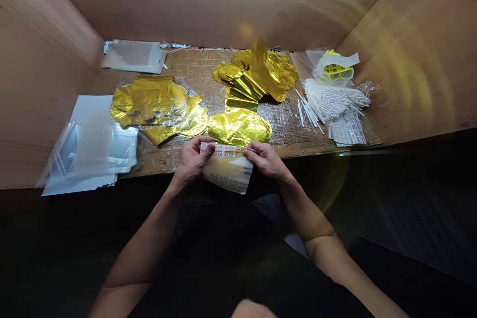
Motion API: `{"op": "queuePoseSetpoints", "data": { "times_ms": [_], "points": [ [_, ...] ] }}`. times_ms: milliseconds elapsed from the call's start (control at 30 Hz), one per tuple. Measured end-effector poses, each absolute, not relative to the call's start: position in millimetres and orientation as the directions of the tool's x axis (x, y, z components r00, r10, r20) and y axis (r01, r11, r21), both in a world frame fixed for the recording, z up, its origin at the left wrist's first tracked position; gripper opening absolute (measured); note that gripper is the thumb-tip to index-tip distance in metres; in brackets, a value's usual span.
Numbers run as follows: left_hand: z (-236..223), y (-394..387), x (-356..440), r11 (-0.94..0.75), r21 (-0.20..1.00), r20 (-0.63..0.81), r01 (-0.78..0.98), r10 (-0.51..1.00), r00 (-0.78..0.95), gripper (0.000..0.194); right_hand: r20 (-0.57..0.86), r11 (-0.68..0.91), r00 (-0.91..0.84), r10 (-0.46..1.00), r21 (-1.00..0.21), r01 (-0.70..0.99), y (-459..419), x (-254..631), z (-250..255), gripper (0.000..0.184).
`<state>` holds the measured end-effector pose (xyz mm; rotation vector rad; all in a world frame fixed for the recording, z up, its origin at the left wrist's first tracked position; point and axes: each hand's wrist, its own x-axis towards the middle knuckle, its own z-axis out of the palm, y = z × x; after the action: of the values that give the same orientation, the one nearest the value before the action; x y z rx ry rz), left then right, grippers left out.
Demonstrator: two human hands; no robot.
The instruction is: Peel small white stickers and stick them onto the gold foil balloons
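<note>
My left hand [192, 159] and my right hand [265, 159] both pinch the top edge of a printed white label strip [225, 151], which has rows of small CE marks. Below the strip hangs a translucent plastic sheet or bag [227, 173], and I cannot tell if the two are joined. Just beyond my hands lies a crumpled gold foil balloon [238, 126]. More gold foil balloons form a heap [257, 72] at the back centre, and another foil pile [152, 104] lies to the left.
A stack of clear plastic bags [89, 144] lies at the left, with a flat pack [132, 56] at the back. To the right are white sticks [309, 114], bundled white cups [330, 102], a label sheet [347, 128] and a yellow-and-white package [334, 67]. Wooden panels enclose the taped bench [164, 161].
</note>
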<state>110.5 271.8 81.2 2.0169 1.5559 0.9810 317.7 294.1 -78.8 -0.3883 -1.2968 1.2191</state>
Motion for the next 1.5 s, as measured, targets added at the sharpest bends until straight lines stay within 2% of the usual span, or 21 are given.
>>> {"op": "queuePoseSetpoints", "data": {
  "times_ms": [67, 167, 267, 367, 500, 533, 600, 700, 767, 833, 900, 967, 1000, 1067, 1167, 1233, 1333, 1400, 1467, 1500],
  "points": [
    [81, 272, 112, -0.252, 0.705, 0.222, 0.663, 0.966, 0.132, 0.072, 0.508, 0.375, -0.193, 0.839, -0.798, -0.472, 293, 315, -82, 0.041],
    [79, 271, 114, -0.291, 0.657, 0.261, 0.695, 0.953, 0.153, 0.055, 0.532, 0.42, -0.198, 0.823, -0.805, -0.42, 295, 314, -84, 0.036],
    [77, 271, 117, -0.31, 0.657, 0.284, 0.687, 0.946, 0.155, 0.048, 0.594, 0.53, -0.132, 0.794, -0.781, -0.331, 299, 317, -82, 0.026],
    [75, 273, 116, -0.312, 0.658, 0.294, 0.686, 0.944, 0.147, 0.046, 0.687, 0.666, -0.066, 0.724, -0.721, -0.19, 303, 315, -78, 0.02],
    [74, 275, 109, -0.304, 0.626, 0.31, 0.718, 0.942, 0.128, 0.045, 0.823, 0.82, -0.053, 0.566, -0.555, 0.142, 304, 310, -78, 0.025],
    [74, 275, 106, -0.304, 0.608, 0.321, 0.733, 0.939, 0.123, 0.045, 0.842, 0.835, -0.051, 0.537, -0.522, 0.176, 306, 309, -78, 0.025],
    [71, 273, 102, -0.318, 0.556, 0.337, 0.768, 0.931, 0.142, 0.042, 0.836, 0.829, 0.013, 0.549, -0.546, 0.117, 313, 311, -79, 0.023],
    [63, 271, 102, -0.468, 0.4, 0.309, 0.788, 0.878, 0.365, 0.03, 0.715, 0.719, 0.079, 0.695, -0.69, -0.085, 334, 315, -78, 0.021],
    [54, 271, 104, -0.638, 0.222, 0.211, 0.738, 0.77, 0.602, 0.021, 0.657, 0.652, -0.01, 0.754, -0.751, -0.105, 349, 315, -76, 0.02],
    [44, 272, 107, -0.753, 0.029, 0.091, 0.658, 0.657, 0.748, 0.015, 0.626, 0.632, -0.11, 0.772, -0.775, 0.026, 360, 311, -72, 0.02],
    [36, 274, 107, -0.781, -0.118, 0.021, 0.614, 0.616, 0.788, 0.014, 0.604, 0.61, -0.114, 0.789, -0.746, 0.268, 363, 306, -69, 0.023],
    [32, 275, 105, -0.785, -0.193, 0.002, 0.589, 0.599, 0.8, 0.014, 0.614, 0.54, -0.005, 0.79, -0.691, 0.481, 363, 306, -67, 0.025],
    [31, 276, 104, -0.787, -0.207, 0.003, 0.581, 0.594, 0.805, 0.013, 0.632, 0.524, 0.031, 0.774, -0.668, 0.528, 362, 308, -68, 0.026],
    [31, 276, 102, -0.79, -0.205, 0.003, 0.578, 0.59, 0.807, 0.012, 0.677, 0.585, -0.021, 0.735, -0.619, 0.525, 362, 313, -70, 0.025],
    [34, 275, 101, -0.785, -0.186, -0.01, 0.591, 0.603, 0.798, 0.01, 0.702, 0.72, -0.237, 0.671, -0.541, 0.435, 367, 318, -75, 0.023],
    [35, 275, 100, -0.786, -0.187, -0.021, 0.589, 0.603, 0.798, 0.011, 0.696, 0.748, -0.296, 0.654, -0.535, 0.393, 374, 318, -76, 0.024],
    [34, 276, 99, -0.792, -0.193, -0.021, 0.579, 0.593, 0.805, 0.011, 0.663, 0.738, -0.33, 0.672, -0.638, 0.22, 391, 323, -70, 0.03],
    [33, 277, 98, -0.795, -0.173, -0.013, 0.581, 0.592, 0.806, 0.012, 0.59, 0.668, -0.406, 0.698, -0.74, 0.072, 408, 337, -59, 0.034],
    [33, 279, 97, -0.797, -0.102, 0.016, 0.595, 0.597, 0.802, 0.013, 0.487, 0.556, -0.405, 0.774, -0.829, 0.064, 428, 363, -44, 0.032],
    [35, 280, 97, -0.788, -0.031, 0.044, 0.615, 0.614, 0.788, 0.012, 0.438, 0.494, -0.317, 0.841, -0.862, 0.119, 438, 379, -37, 0.029]
  ]
}}
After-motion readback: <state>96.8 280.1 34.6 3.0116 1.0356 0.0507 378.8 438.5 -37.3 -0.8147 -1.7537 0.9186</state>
